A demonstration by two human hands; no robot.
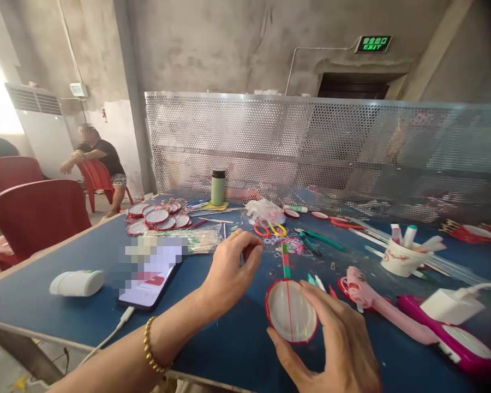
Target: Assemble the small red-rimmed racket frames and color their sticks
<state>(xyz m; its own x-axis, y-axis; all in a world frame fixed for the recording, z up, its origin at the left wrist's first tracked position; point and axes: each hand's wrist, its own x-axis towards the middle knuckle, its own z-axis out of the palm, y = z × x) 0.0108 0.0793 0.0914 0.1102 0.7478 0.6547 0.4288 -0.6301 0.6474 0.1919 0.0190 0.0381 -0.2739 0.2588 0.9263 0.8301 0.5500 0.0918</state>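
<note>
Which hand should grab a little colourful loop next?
Probably the left hand: it looks near the colourful loops, while the right hand holds the red-rimmed disc. I can't tell whether the left is empty.

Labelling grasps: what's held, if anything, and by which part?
The right hand holds the red-rimmed disc by its rim, thumb lower left, fingers upper right. Whether the left hand pinches anything can't be told.

A gold beaded bracelet (148, 343) circles the bare left wrist (172, 334).
</note>
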